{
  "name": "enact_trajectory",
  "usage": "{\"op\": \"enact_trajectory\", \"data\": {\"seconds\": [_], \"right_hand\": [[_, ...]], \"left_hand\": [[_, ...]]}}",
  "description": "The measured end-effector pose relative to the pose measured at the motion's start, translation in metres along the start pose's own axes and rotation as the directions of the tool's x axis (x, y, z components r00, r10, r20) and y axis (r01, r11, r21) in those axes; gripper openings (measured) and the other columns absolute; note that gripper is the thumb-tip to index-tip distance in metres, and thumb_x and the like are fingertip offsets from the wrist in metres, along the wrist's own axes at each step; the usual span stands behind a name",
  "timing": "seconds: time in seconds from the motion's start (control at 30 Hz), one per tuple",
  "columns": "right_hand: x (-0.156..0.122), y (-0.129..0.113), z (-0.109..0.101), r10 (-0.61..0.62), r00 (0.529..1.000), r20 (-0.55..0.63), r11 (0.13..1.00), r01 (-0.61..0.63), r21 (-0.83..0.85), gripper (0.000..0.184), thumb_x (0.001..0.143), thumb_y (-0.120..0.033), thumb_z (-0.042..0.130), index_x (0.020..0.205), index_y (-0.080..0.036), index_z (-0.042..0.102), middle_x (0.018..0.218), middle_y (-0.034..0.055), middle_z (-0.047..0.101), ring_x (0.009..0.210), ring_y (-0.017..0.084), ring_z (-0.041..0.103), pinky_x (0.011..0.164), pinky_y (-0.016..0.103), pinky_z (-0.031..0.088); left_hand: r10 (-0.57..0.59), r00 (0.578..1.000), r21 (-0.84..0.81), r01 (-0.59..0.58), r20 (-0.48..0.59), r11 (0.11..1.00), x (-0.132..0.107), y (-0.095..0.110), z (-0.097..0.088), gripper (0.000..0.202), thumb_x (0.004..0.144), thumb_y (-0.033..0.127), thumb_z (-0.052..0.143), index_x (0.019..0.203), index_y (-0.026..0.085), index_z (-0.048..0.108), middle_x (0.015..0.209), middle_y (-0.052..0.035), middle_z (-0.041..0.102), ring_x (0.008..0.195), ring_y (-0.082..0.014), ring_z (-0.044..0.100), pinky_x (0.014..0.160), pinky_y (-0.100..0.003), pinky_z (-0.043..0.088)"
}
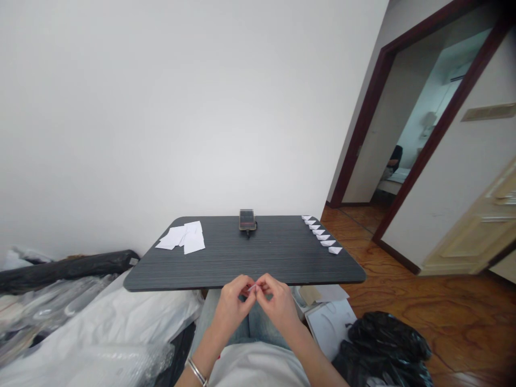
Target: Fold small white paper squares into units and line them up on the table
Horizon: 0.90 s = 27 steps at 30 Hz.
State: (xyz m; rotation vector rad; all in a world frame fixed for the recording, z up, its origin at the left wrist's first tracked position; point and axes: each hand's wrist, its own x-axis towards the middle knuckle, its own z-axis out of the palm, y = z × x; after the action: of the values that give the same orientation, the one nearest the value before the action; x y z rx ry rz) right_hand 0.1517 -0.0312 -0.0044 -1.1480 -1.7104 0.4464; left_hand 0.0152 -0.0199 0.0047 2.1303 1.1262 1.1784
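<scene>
Together, left hand [230,306] and right hand [277,305] nearly closed, pinching small paper piece [252,288] between them.

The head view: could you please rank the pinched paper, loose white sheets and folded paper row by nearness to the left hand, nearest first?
1. Pinched paper, held front centre.
2. Loose white sheets, left side.
3. Folded paper row, right side.

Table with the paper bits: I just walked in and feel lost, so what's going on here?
A person holds a small piece of paper between the fingertips of their left hand and right hand, just off the near edge of a dark wood-grain table. On it, loose white paper slips lie left, small folded paper pieces line the right edge, and a phone sits far back.
</scene>
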Motion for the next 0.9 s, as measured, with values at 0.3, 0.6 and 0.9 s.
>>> {"op": "enact_trajectory", "data": {"seconds": [0.3, 0.6, 0.9], "right_hand": [[0.0002, -0.0071, -0.0027, 0.006, 1.000, 0.005, 0.999, -0.005, -0.045, 0.012, 0.079, -0.013, 0.046, 0.074, -0.021, 0.052, 0.069, 0.0021, 0.064, 0.062, 0.017, 0.063, 0.059, 0.023, 0.048], [0.0002, -0.0074, -0.0034, -0.005, 1.000, -0.001, 0.998, 0.004, -0.061, 0.013, 0.079, -0.012, 0.045, 0.074, -0.021, 0.053, 0.069, 0.0018, 0.065, 0.062, 0.016, 0.062, 0.059, 0.023, 0.048], [0.0002, -0.0047, -0.0011, 0.029, 1.000, -0.004, 0.998, -0.029, -0.054, 0.011, 0.078, -0.013, 0.047, 0.072, -0.021, 0.052, 0.068, 0.0017, 0.064, 0.060, 0.016, 0.062, 0.056, 0.022, 0.047]], "left_hand": [[0.023, 0.999, -0.021, -0.024, -0.032, 1.000, 0.0000, 0.0016, 0.0013, 0.015, 0.082, 0.022, 0.048, 0.072, 0.017, 0.058, 0.068, -0.0023, 0.060, 0.062, -0.0142, 0.058, 0.060, -0.023, 0.048], [-0.009, 0.999, -0.093, 0.006, -0.033, 0.996, 0.0005, 0.0011, 0.0035, 0.013, 0.081, 0.021, 0.050, 0.072, 0.017, 0.059, 0.067, -0.0018, 0.061, 0.062, -0.0143, 0.059, 0.060, -0.023, 0.050], [-0.039, 0.999, -0.129, 0.036, -0.018, 0.991, 0.0009, -0.0022, 0.0051, 0.013, 0.080, 0.021, 0.050, 0.071, 0.016, 0.058, 0.066, -0.0017, 0.061, 0.061, -0.0140, 0.060, 0.059, -0.021, 0.049]]}}
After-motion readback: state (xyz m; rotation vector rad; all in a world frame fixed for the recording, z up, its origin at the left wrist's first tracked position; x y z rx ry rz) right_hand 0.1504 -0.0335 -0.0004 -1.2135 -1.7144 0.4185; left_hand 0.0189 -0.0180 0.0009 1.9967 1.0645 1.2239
